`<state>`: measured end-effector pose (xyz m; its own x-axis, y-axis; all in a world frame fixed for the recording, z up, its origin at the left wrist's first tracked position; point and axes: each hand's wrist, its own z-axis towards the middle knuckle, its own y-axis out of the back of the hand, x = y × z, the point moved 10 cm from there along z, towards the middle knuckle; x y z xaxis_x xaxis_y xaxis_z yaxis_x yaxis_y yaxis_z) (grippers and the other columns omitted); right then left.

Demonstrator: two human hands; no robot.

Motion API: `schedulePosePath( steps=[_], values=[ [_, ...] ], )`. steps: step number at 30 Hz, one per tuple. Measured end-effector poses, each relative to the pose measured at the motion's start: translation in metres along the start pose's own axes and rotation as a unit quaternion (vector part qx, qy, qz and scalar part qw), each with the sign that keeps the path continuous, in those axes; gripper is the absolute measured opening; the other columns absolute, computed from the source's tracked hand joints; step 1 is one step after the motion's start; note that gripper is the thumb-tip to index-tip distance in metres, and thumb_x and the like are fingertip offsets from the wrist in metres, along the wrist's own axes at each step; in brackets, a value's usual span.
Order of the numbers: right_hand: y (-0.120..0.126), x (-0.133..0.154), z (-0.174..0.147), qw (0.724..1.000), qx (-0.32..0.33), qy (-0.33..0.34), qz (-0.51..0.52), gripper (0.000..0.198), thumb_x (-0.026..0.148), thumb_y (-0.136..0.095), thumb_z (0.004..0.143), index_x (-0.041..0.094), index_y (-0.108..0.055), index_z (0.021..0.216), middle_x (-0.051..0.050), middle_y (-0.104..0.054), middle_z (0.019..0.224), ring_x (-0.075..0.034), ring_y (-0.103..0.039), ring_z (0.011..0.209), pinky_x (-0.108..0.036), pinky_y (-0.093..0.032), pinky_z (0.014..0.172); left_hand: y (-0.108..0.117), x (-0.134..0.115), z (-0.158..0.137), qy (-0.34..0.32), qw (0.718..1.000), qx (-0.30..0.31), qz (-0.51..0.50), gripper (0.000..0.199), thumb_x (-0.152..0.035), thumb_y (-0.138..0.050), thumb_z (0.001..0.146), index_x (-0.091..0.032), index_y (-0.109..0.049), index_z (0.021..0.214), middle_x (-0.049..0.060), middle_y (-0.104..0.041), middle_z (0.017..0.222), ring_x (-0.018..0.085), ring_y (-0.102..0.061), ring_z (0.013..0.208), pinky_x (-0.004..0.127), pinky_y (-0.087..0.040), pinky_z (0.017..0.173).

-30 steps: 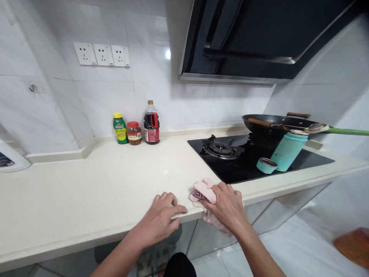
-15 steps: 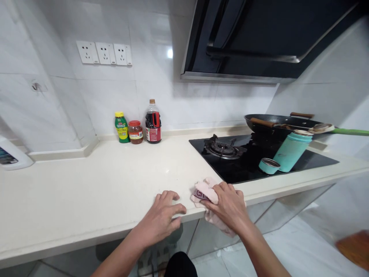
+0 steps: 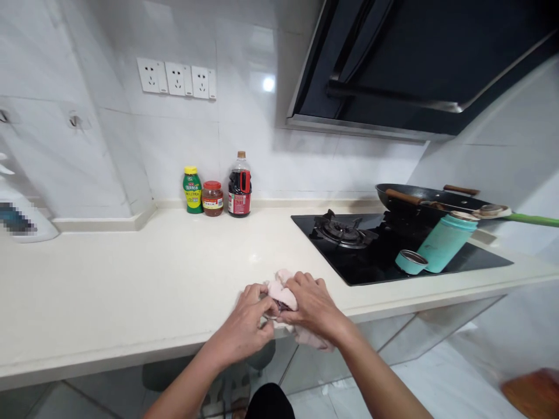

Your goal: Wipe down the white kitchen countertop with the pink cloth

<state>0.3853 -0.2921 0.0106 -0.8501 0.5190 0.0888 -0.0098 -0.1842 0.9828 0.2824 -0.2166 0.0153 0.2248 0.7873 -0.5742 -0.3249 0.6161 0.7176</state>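
A pale pink cloth [image 3: 283,294] with dark lettering lies bunched at the front edge of the counter, part of it hanging over. My right hand [image 3: 313,307] is closed around its right side. At the cloth's left side, my left hand [image 3: 244,327] has its fingers and thumb curled on the fabric; the fingertips are partly hidden. Both hands rest close together over the cream countertop [image 3: 166,279], left of the black gas hob [image 3: 362,262].
On the hob stand a turquoise flask [image 3: 448,244], its cup-like lid [image 3: 411,262] and a wok [image 3: 402,195]. Against the wall are a green bottle [image 3: 193,191], a red-lidded jar [image 3: 212,199] and a dark sauce bottle [image 3: 240,189]. A range hood [image 3: 393,70] overhangs the right side.
My right hand has drawn the cloth leftward along the counter edge to my left hand. The left fingers, apart from the cloth before, are now curled on it. The view has turned slightly left.
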Motion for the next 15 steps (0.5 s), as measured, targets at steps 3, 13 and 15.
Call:
schedulePosePath(
  steps=[3,13,15],
  values=[
    [-0.004,0.01,0.005,1.0,0.007,0.017,0.011,0.059,0.057,-0.076,0.08,0.023,-0.055,0.123,-0.007,-0.054,0.115,-0.029,-0.046,0.106,-0.039,-0.03,0.084,0.004,0.007,0.0,0.015,0.999,-0.033,-0.013,0.035,0.001,-0.048,0.073,-0.023,-0.059,0.096,0.007,-0.048,0.123,0.024,-0.044,0.126,0.043,-0.042,0.105],
    [-0.008,-0.038,-0.005,0.988,0.133,0.02,0.08,0.047,0.032,-0.073,0.073,0.027,-0.055,0.116,-0.003,-0.049,0.114,-0.026,-0.045,0.109,-0.039,-0.033,0.089,0.004,0.011,-0.002,0.018,0.999,-0.039,0.003,0.049,0.002,-0.045,0.073,-0.025,-0.061,0.111,0.008,-0.045,0.135,0.027,-0.04,0.133,0.049,-0.04,0.107],
    [-0.008,-0.041,-0.004,0.986,0.148,0.011,0.079,0.049,0.032,-0.074,0.072,0.028,-0.055,0.117,-0.003,-0.049,0.114,-0.026,-0.045,0.111,-0.039,-0.033,0.09,0.003,0.008,-0.002,0.01,1.0,-0.028,-0.006,0.043,0.0,-0.046,0.075,-0.025,-0.064,0.105,0.007,-0.047,0.133,0.028,-0.042,0.13,0.049,-0.042,0.105]
  ],
)
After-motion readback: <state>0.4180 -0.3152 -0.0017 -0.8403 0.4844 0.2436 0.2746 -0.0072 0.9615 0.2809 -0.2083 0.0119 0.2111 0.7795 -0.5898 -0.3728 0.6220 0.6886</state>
